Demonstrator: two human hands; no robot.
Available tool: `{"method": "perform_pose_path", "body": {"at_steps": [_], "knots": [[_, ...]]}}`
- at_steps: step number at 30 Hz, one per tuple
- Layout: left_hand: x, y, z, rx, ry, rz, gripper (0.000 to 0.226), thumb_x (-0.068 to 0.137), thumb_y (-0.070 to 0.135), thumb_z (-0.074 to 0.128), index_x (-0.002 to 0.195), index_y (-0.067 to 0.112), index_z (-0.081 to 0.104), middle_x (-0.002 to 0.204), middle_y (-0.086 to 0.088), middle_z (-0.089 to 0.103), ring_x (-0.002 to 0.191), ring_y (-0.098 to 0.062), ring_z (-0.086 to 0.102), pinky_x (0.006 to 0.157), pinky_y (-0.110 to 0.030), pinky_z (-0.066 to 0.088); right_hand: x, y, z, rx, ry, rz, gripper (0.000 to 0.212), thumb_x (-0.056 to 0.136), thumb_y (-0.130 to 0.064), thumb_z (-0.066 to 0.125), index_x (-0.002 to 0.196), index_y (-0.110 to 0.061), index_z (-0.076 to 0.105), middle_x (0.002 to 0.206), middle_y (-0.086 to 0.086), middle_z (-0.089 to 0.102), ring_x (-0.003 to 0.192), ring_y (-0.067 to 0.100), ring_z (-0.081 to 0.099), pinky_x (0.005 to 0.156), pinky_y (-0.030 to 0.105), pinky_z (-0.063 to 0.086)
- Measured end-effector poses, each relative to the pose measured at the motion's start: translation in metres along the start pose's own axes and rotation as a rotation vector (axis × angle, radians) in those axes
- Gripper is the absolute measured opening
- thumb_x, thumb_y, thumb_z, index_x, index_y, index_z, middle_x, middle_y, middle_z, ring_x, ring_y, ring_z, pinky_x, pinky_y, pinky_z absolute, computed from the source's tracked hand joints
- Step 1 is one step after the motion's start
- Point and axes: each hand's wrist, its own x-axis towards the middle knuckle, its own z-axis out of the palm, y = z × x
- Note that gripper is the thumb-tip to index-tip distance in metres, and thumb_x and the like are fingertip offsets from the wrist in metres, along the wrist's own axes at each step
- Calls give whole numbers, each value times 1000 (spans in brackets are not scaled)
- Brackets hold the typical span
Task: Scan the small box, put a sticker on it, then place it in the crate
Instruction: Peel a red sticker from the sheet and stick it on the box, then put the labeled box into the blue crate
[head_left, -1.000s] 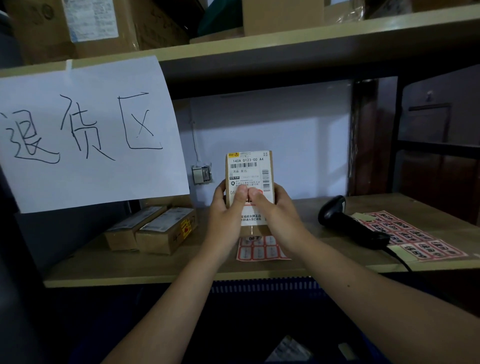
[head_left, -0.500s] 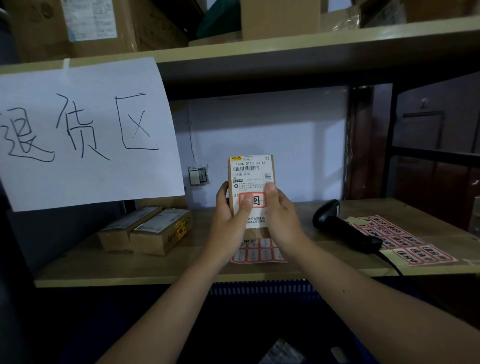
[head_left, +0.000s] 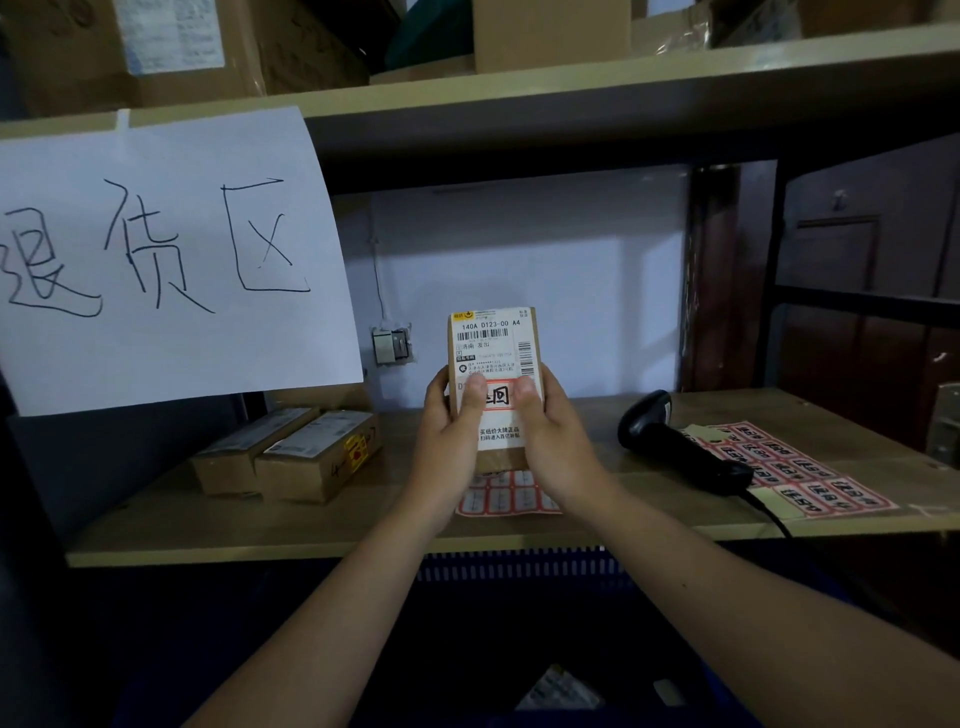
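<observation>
I hold a small cardboard box upright above the shelf, its white shipping label facing me. My left hand grips its left side and my right hand its right side. Both thumbs press on a red-bordered sticker stuck on the label's middle. A black handheld scanner lies on the shelf to the right. Below the shelf edge stands a blue crate, its inside dark with some pale packages at the bottom.
Two sticker sheets lie on the wooden shelf: one under my hands, one at the right. Two small boxes sit at the left. A handwritten paper sign hangs from the upper shelf.
My thumbs have spread apart along the sticker, uncovering its printed middle. The box has stayed upright in both hands, lowered slightly.
</observation>
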Motion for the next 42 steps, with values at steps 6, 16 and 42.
{"method": "perform_pose_path", "body": {"at_steps": [6, 16, 42], "knots": [[1, -1, -1, -21, -35, -46, 36, 93, 43, 52, 122, 25, 59, 101, 2, 74, 82, -12, 73, 62, -22, 56, -3, -1, -3, 29, 82, 65, 45, 96, -40, 54, 134, -17, 48, 103, -10, 70, 90, 5, 71, 80, 27, 58], [-2, 2, -2, 206, -198, 28, 36, 93, 43, 49, 125, 28, 55, 111, 8, 70, 94, -9, 70, 72, -21, 56, -5, 3, -9, -47, 169, 94, 48, 103, -44, 29, 121, -12, 60, 109, 6, 73, 97, 16, 69, 82, 31, 56], [-55, -2, -49, 1070, -1068, -119, 54, 74, 49, 74, 121, 34, 50, 112, 14, 62, 96, -3, 59, 85, -30, 52, -67, -22, -69, -973, -951, 134, 42, 79, -46, 73, 113, -26, 59, 100, -3, 60, 83, 14, 59, 67, 30, 46]]}}
